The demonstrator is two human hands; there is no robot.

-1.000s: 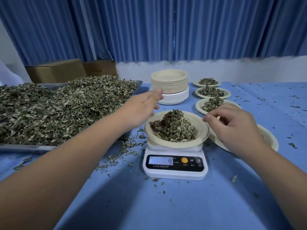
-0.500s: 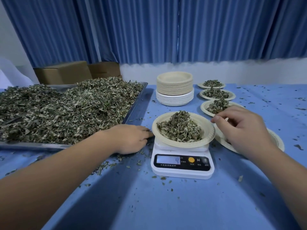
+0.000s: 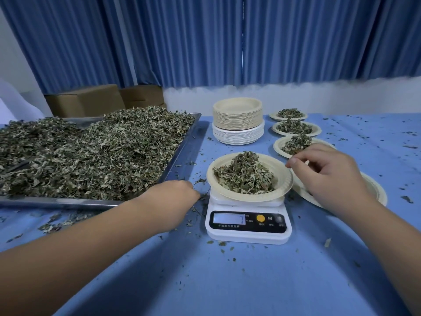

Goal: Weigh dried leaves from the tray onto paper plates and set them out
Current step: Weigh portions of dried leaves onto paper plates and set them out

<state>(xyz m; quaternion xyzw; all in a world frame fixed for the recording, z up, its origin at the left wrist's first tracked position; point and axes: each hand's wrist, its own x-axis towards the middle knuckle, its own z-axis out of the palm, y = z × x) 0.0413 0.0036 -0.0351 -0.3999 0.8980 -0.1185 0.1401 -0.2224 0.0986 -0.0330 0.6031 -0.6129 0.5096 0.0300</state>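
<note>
A crinkled heap of dried grey-green leaves (image 3: 245, 176) fills a shallow beige paper plate (image 3: 282, 185) on a small white digital scale (image 3: 248, 236), just right of the flat steel tray (image 3: 182, 151) piled with the same brittle leaf, all on the blue-clothed counter (image 3: 227, 281). The left hand (image 3: 173, 195) lies knuckles-up on the counter between tray and scale, fingers tucked under among crumbs, so its grip cannot be told. The right hand (image 3: 330, 176) hovers at the plate's right rim, grip loosely curled, nothing visible in it.
</note>
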